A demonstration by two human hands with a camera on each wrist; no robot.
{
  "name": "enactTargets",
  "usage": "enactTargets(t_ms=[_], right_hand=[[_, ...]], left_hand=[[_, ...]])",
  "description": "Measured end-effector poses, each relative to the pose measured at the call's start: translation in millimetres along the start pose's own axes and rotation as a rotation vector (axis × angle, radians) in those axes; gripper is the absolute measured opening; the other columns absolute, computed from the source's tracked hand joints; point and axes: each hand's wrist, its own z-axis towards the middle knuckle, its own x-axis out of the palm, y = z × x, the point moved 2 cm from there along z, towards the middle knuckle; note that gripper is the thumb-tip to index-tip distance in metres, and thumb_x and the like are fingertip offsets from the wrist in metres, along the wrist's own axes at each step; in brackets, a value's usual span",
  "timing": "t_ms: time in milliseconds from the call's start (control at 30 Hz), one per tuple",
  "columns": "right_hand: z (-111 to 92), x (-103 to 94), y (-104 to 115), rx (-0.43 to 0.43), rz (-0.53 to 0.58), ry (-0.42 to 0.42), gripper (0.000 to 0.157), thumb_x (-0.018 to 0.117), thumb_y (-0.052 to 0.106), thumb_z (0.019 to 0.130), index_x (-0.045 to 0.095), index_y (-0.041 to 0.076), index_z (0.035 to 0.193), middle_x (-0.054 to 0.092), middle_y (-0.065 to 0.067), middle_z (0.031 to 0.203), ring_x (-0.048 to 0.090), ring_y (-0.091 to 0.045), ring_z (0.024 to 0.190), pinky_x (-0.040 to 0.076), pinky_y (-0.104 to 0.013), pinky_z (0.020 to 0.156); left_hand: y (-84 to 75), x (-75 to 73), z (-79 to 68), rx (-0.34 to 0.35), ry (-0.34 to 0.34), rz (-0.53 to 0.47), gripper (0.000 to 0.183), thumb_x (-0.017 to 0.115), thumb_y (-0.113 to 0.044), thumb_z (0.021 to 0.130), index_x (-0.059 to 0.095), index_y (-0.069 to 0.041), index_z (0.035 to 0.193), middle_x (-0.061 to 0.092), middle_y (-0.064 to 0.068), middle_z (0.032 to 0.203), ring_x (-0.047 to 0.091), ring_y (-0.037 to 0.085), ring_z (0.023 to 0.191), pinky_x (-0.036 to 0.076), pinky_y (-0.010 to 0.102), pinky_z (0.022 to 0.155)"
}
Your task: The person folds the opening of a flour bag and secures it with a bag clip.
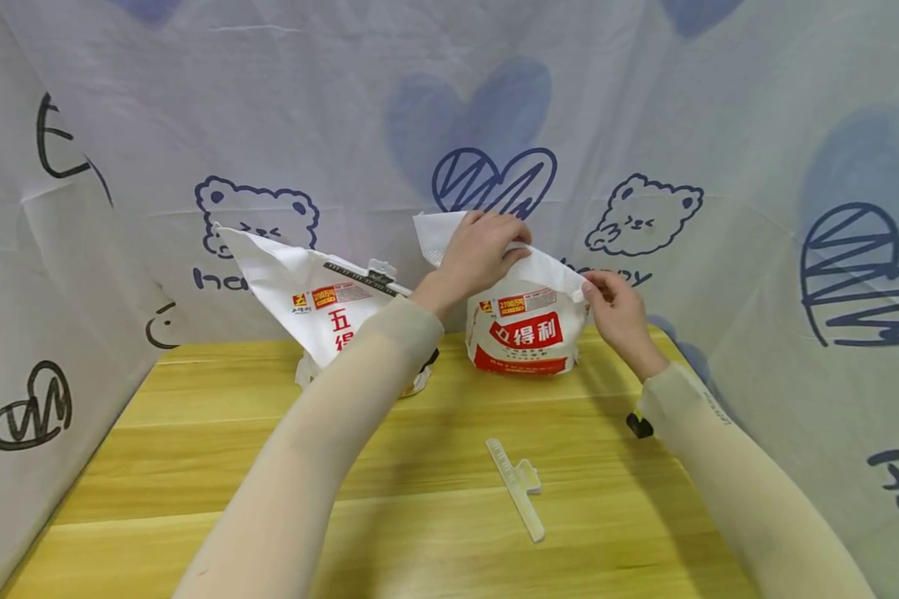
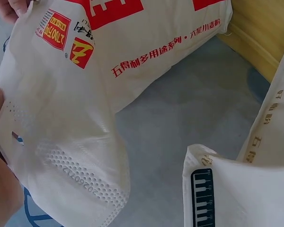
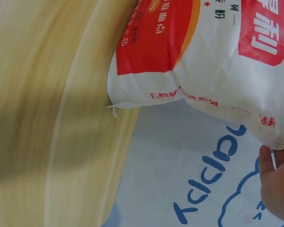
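A white flour bag [image 1: 528,333] with red print stands at the back of the table, its top strip folded over to the front. My left hand [image 1: 487,249] grips that top edge near its left part; in the left wrist view the thumb lies along the bag's edge. At the right corner of the fold, my right hand [image 1: 620,320] pinches the bag between thumb and fingers. The right wrist view shows this hand [image 3: 279,182] at the bag's corner. A pale sealing clip [image 1: 515,487] lies on the table in front of the bag.
Left of it stands a second flour bag [image 1: 285,287], with a black sealing clip [image 1: 360,276] across its top; my left forearm partly covers it. A small black and yellow object [image 1: 639,424] lies beside my right sleeve. A printed cloth [image 1: 389,50] hangs behind the wooden table [image 1: 217,433].
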Motion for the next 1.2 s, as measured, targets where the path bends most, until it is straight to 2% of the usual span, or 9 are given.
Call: enactTargets(t_ms=[200,500,800,1000,1200], right_hand=[[1.5,1.1,0.6,0.021,-0.02,-0.017,0.034,0.051,0.026,0.111,0.06,0.003,0.135,0.063,-0.017,0.129,0.057,-0.031,0.113,0.053,-0.046,0.098],[4.4,2.4,0.4,-0.004,-0.061,-0.038,0.029,0.055,0.024,0.109,0.062,0.002,0.126,0.065,-0.017,0.121,0.059,-0.031,0.106,0.054,-0.042,0.09],[-2.2,-1.6,1.2,-0.017,-0.014,-0.035,0.033,0.056,0.023,0.109,0.061,0.005,0.136,0.062,-0.016,0.137,0.06,-0.035,0.123,0.052,-0.051,0.106],[-11.9,-5.9,2.5,-0.055,0.022,-0.088,0.035,0.06,0.018,0.106,0.061,0.004,0.138,0.062,-0.016,0.14,0.058,-0.034,0.127,0.049,-0.051,0.109],[-23.8,-9.1,6.9,-0.071,0.032,-0.124,0.038,0.059,0.023,0.107,0.06,0.005,0.14,0.062,-0.014,0.141,0.058,-0.032,0.13,0.049,-0.052,0.109]], left_hand=[[-0.6,-0.4,0.4,-0.005,0.002,0.019,0.019,0.063,-0.029,0.105,0.07,-0.019,0.119,0.072,-0.004,0.119,0.06,0.017,0.116,0.039,0.038,0.109],[-1.8,1.5,0.8,-0.029,0.005,0.031,0.017,0.062,-0.028,0.106,0.071,-0.02,0.118,0.072,-0.005,0.119,0.061,0.017,0.116,0.039,0.039,0.111],[-1.0,3.7,-0.8,-0.048,-0.006,0.026,0.017,0.062,-0.028,0.105,0.071,-0.02,0.117,0.072,-0.006,0.119,0.061,0.017,0.116,0.04,0.038,0.108],[-0.3,4.2,-1.9,-0.045,-0.011,0.027,0.016,0.063,-0.028,0.105,0.072,-0.02,0.115,0.072,-0.006,0.118,0.061,0.017,0.115,0.04,0.039,0.108],[0.2,4.3,-2.7,-0.037,-0.023,0.027,0.016,0.064,-0.029,0.104,0.072,-0.02,0.115,0.072,-0.006,0.116,0.061,0.016,0.113,0.041,0.038,0.106]])
